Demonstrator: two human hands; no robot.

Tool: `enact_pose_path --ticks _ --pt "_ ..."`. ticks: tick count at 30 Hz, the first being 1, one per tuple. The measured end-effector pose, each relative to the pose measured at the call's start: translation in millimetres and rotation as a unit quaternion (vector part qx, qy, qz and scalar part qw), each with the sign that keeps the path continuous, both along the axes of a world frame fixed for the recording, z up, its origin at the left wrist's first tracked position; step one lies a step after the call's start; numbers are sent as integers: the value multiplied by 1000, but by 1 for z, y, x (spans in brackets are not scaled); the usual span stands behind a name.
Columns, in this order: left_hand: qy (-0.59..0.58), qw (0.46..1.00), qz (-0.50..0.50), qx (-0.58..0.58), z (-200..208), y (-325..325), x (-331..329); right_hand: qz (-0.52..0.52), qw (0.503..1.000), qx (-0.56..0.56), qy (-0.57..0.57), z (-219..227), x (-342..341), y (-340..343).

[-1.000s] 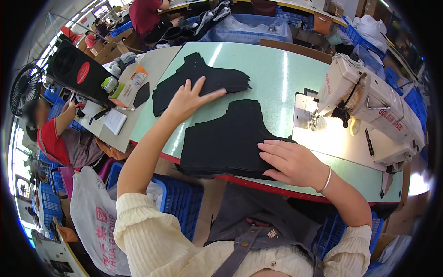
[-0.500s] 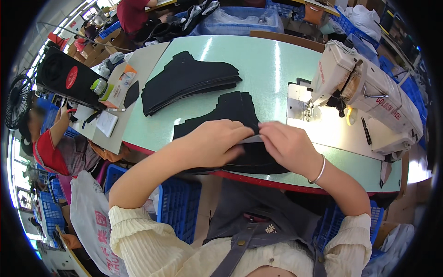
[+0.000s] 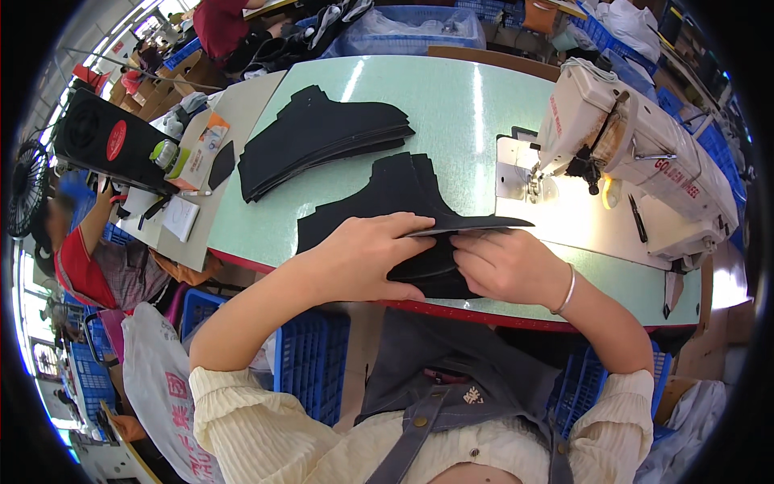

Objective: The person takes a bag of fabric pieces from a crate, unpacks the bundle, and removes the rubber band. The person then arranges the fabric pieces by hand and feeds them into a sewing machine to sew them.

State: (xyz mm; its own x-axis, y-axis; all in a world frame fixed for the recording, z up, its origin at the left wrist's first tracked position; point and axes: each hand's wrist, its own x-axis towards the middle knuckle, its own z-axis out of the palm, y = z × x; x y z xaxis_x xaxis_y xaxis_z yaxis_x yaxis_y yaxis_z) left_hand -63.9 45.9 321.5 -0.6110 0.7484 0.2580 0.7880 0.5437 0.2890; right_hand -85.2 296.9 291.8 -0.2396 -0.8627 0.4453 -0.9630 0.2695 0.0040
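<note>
A stack of black cut fabric pieces (image 3: 387,189) lies at the table's near edge, under my hands. One black fabric piece (image 3: 492,223) is lifted off it, its edge turned up and its tip pointing right. My left hand (image 3: 375,252) grips the left part of that edge between its fingers, the thumb stretched low over the stack. With bent fingers my right hand (image 3: 508,264) pinches the same piece from below, near its middle; the fingertips are partly hidden behind the fabric. A second stack of black fabric pieces (image 3: 326,137) sits farther back on the left.
On the right of the pale green table (image 3: 451,105) stands a white sewing machine (image 3: 637,145), its lamp lit. A pair of black tweezers (image 3: 638,218) lies by its base. A black speaker-like box (image 3: 113,141) and a green-lidded jar (image 3: 167,153) stand left. Blue crates (image 3: 310,363) flank my lap.
The lifted piece has been turned, so its dark tip now sticks out over my right hand. My right hand has dropped slightly, and the left thumb has spread downward.
</note>
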Motion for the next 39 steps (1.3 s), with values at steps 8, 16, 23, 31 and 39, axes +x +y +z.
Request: enact_pose_path --ticks 8,16,23,31,39 --pt "-158 985 75 11 10 -1 -3 37 973 -130 187 7 7 -1" --pt "-33 999 -7 5 -2 -6 -2 -9 1000 -13 -19 -2 -4 2" --pt "-147 985 79 -34 5 -5 -5 -26 969 -185 164 9 -4 -2" --pt "-53 998 26 -23 5 0 2 -11 1000 -10 -8 -4 -1 5" --pt "17 994 66 -89 0 5 7 -10 977 -141 159 7 1 1"
